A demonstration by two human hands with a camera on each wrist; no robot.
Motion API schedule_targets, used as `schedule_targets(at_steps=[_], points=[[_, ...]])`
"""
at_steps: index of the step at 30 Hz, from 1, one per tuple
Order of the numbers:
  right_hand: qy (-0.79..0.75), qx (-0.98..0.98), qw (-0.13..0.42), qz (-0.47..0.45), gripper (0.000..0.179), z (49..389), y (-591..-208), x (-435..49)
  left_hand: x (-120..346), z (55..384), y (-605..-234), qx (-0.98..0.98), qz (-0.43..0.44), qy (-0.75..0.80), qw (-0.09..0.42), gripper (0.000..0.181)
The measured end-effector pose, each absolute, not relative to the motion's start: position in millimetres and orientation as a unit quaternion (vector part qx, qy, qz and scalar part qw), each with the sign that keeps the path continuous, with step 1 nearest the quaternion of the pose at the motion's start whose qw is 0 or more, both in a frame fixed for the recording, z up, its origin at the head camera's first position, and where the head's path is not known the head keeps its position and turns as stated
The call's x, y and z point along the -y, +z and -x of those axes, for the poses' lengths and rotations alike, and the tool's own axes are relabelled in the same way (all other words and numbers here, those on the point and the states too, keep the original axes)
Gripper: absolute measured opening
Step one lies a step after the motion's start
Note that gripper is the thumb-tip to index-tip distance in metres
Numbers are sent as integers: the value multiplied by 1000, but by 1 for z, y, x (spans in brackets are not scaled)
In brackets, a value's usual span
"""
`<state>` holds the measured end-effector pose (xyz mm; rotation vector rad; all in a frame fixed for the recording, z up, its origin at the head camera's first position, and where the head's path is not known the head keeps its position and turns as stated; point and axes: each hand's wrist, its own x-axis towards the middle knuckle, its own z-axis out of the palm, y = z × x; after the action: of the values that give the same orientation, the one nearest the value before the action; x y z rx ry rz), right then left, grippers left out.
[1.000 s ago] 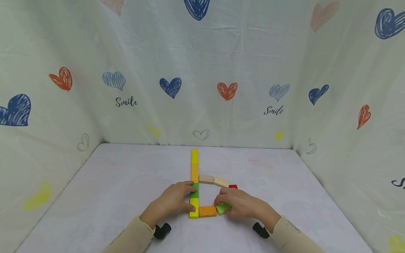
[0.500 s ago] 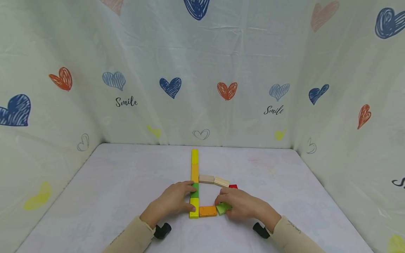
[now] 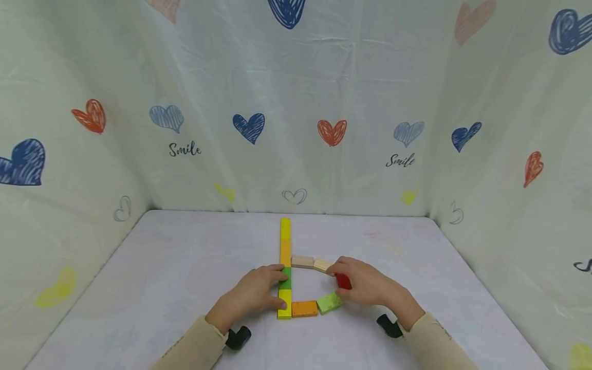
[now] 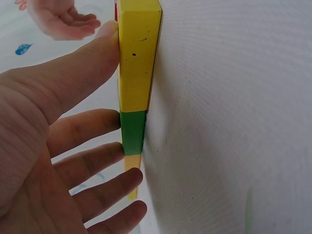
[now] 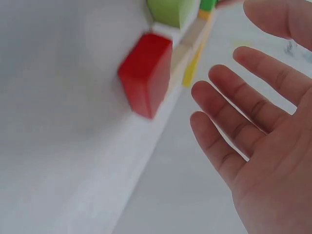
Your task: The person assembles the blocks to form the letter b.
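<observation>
Yellow (image 3: pixel 284 313), green (image 3: pixel 288 283), amber (image 3: pixel 285 253) and another yellow block (image 3: pixel 285 228) lie end to end in a straight row. My left hand (image 3: pixel 250 294) rests against the row's left side, thumb at the near yellow block, fingers spread loosely by the green one. On the right, an orange block (image 3: pixel 304 309), a lime green block (image 3: pixel 330 302), a red block (image 3: pixel 343 281) and two plain wooden blocks (image 3: pixel 302 262) form a curve. My right hand (image 3: pixel 365 281) is over the red block; in the right wrist view its relaxed fingers (image 5: pixel 214 100) stand apart from that block.
The white table (image 3: pixel 185 257) is walled by a pale curtain (image 3: pixel 296 77) printed with hearts and "Smile". Dark devices (image 3: pixel 238 338) sit at both wrists, below the beige sleeves.
My right hand has released the lime green block and moved up and right to the red block, which now shows more fully. My left hand keeps its place.
</observation>
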<state>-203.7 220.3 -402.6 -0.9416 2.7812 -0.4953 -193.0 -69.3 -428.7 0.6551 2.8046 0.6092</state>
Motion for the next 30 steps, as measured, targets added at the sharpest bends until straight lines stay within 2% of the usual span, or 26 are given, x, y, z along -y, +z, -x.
schedule_targets(at_steps=[3,10,14,21,30], points=[[-187,-938,70,284,37,208,-401,-231,69,193,-429,-949,-222,203,97,63],[-194,-951,99,218,49,215,-411,-243,69,194,-430,-948,-222,203,100,63],[-191,-950,104,223,55,217,-418,-246,69,195,-430,-948,-219,207,102,63],[-181,-948,100,242,49,219,-426,-247,70,194,-431,-947,-218,210,106,64],[-178,-949,94,242,51,222,-428,-246,70,195,-431,-949,-215,208,101,64]])
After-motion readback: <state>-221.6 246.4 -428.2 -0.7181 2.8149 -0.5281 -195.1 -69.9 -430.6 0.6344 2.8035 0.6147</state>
